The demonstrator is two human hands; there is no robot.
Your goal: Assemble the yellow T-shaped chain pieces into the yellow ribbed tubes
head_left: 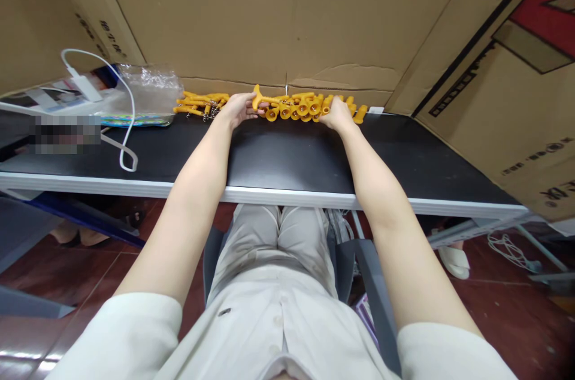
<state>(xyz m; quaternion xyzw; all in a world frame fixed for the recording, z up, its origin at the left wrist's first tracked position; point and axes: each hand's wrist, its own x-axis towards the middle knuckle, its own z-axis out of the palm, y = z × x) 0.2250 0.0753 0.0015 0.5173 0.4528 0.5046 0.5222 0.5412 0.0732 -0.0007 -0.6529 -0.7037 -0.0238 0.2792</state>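
My left hand (239,109) is closed on a yellow T-handled corkscrew (257,98), its handle standing up between thumb and fingers. To the left of that hand lie several more yellow-handled corkscrews (193,102) with bare metal spirals. My right hand (336,114) is at the right part of a row of yellow sleeves with flared, cup-like ends (302,108). Its fingers are bent around one yellow sleeve (326,110), which they partly hide. More yellow sleeves (360,113) lie just right of this hand.
Cardboard panels (287,20) stand along the back and right of the black table (287,158). At the left are a clear plastic bag (150,89), a white cable with a plug (87,87) and a white bent frame (128,158). A metal edge (287,194) runs along the front.
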